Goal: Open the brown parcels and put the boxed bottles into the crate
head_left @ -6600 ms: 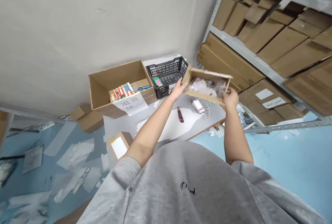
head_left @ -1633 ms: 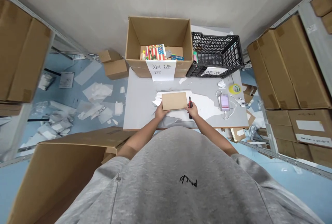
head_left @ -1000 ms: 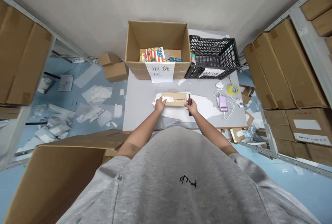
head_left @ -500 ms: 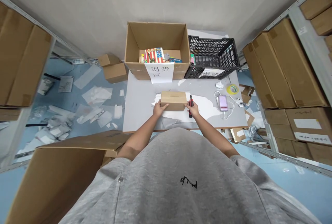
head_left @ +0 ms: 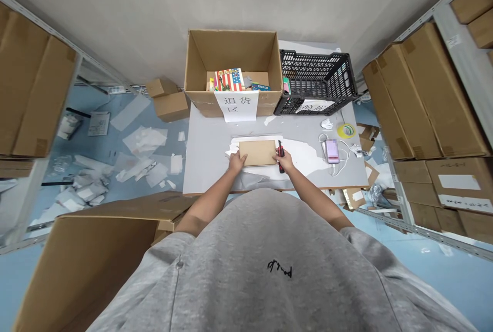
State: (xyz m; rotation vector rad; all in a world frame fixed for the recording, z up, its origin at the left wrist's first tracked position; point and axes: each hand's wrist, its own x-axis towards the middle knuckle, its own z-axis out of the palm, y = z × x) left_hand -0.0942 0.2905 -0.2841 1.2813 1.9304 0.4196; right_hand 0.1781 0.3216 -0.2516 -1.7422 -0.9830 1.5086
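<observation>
Our left hand (head_left: 235, 162) rests at the near left corner of the small cardboard box (head_left: 257, 153), its fingers (head_left: 242, 156) curled down onto the box and holding it. Our right hand (head_left: 285, 160) is clenched around the red-and-black utility knife (head_left: 281, 157), which stands just beside the box's right end. The box lies flat on a white sheet (head_left: 298, 155) on the grey desk (head_left: 206, 165), between our hands and close to the near edge. Farther along the desk sits an open cardboard carton (head_left: 231, 47) holding a colourful stars-and-stripes book (head_left: 229, 80), with a paper sign (head_left: 235, 105) taped to its front. Beside it stands a black plastic crate (head_left: 316, 78). To the right lie a phone with a blurred screen (head_left: 332, 151) on a white cable (head_left: 342, 160) and a roll of yellow tape (head_left: 345, 130). Loaded shelves (head_left: 423, 101) flank the desk.
</observation>
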